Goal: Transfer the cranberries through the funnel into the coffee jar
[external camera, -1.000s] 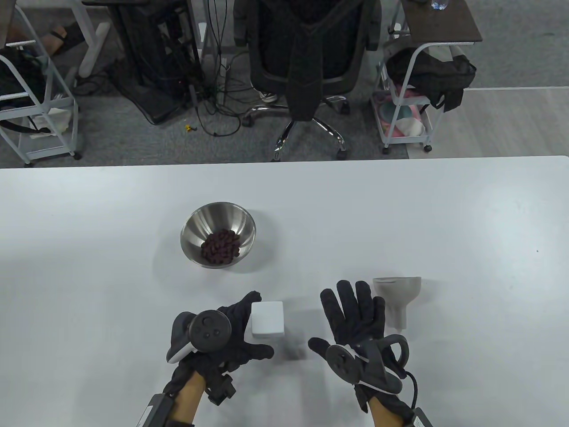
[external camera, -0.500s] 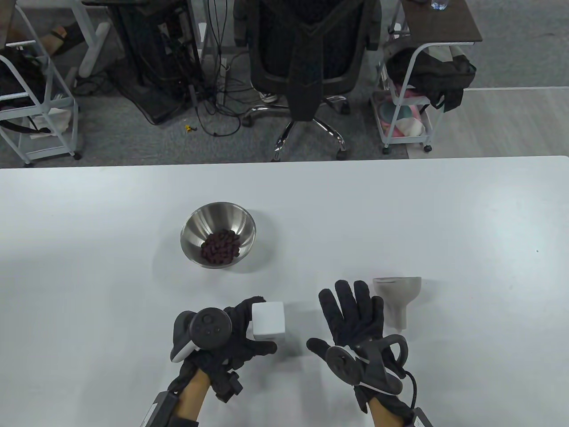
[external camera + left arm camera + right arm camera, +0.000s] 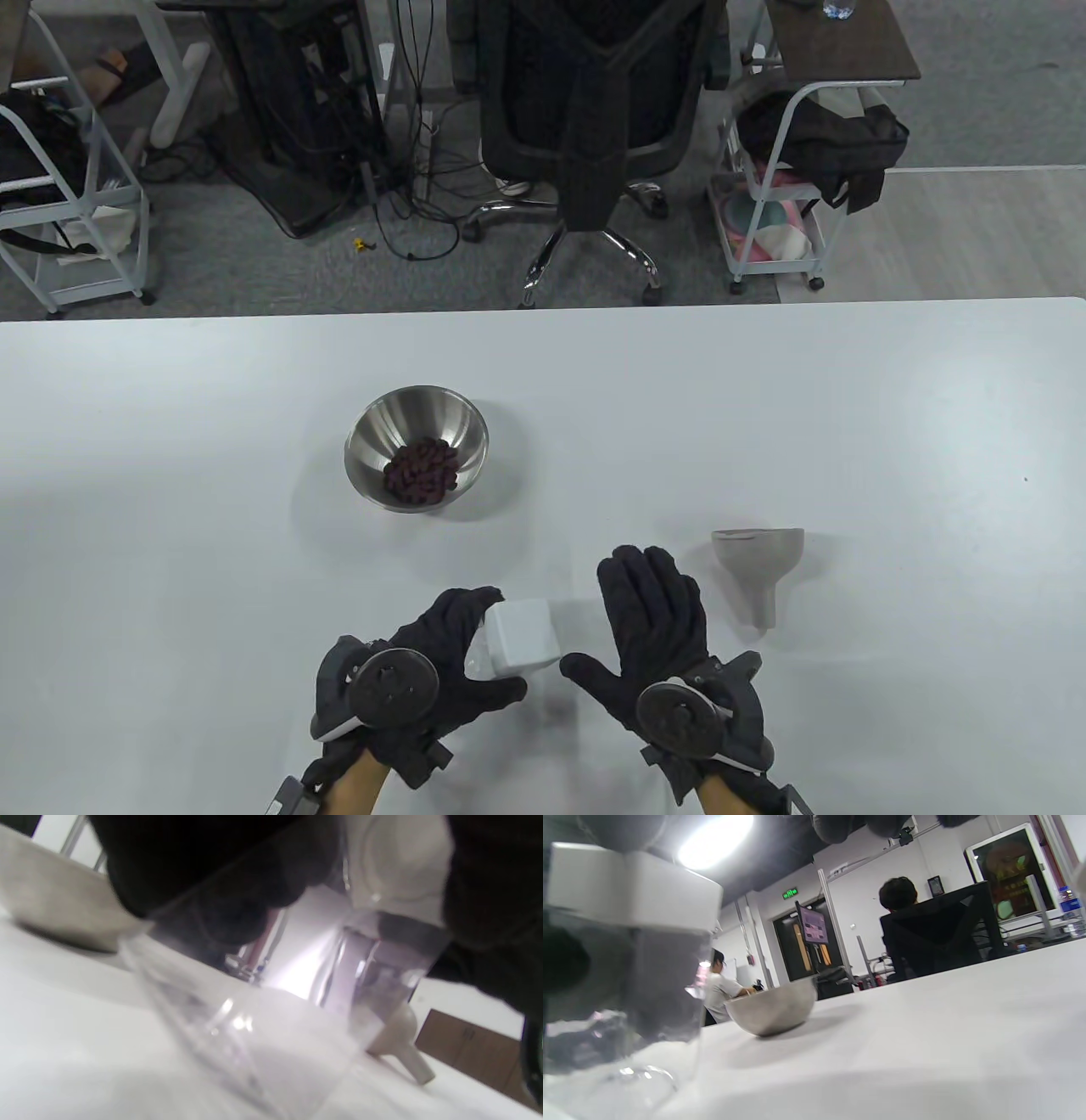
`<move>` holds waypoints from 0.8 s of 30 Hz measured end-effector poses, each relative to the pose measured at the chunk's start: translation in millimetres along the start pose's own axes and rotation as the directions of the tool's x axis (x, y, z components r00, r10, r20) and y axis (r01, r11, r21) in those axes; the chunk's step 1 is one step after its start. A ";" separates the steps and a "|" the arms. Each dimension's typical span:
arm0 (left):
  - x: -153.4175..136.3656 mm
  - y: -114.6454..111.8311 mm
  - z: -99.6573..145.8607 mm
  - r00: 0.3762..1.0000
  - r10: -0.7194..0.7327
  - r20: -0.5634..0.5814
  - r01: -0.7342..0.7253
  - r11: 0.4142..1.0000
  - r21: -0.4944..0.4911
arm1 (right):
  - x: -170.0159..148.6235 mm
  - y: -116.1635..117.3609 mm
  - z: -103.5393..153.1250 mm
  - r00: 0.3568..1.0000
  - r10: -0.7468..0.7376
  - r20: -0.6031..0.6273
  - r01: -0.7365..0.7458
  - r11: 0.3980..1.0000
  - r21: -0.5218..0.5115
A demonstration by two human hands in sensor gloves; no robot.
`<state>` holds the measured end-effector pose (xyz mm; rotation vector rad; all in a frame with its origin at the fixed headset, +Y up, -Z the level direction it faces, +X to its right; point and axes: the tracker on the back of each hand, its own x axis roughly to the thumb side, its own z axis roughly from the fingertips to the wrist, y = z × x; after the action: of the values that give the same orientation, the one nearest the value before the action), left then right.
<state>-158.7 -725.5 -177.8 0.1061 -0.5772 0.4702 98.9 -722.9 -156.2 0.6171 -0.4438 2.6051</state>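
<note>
The jar [image 3: 517,638], white lid [image 3: 528,635] still on, now tilts in the left hand's [image 3: 424,671] grasping grip. The right hand [image 3: 653,632], fingers spread and released, has closed in beside the lid, likely to open it. Funnel [image 3: 759,569] lies right; bowl [image 3: 416,458] of cranberries [image 3: 422,469] beyond on the desk [image 3: 848,424].

Your gloved fingers [image 3: 237,878] wrap the clear jar [image 3: 263,1018] up close, its white lid [image 3: 398,861] under your grip, the jar tilted above the white table [image 3: 63,1018]. The bowl [image 3: 55,904] sits blurred on the left, the funnel [image 3: 403,1048] lying beyond the jar.
</note>
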 end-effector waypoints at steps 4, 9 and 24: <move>11.4 -3.7 -2.1 0.994 -0.104 0.025 0.104 0.995 0.015 | 8.6 4.6 0.1 0.992 -0.127 0.023 0.127 0.992 -0.015; 26.0 -5.9 -3.1 0.977 -0.202 0.061 0.200 0.979 0.039 | 16.7 11.1 -2.2 0.995 -0.100 0.017 0.100 0.995 0.020; 16.0 2.0 5.4 0.980 -0.149 0.131 0.154 0.988 -0.024 | 34.7 8.2 -1.4 0.965 -0.089 0.245 0.047 0.984 0.171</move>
<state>-150.5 -718.6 -164.5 0.1473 -0.6982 0.3063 66.4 -718.1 -142.2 1.0085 -0.2792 2.5232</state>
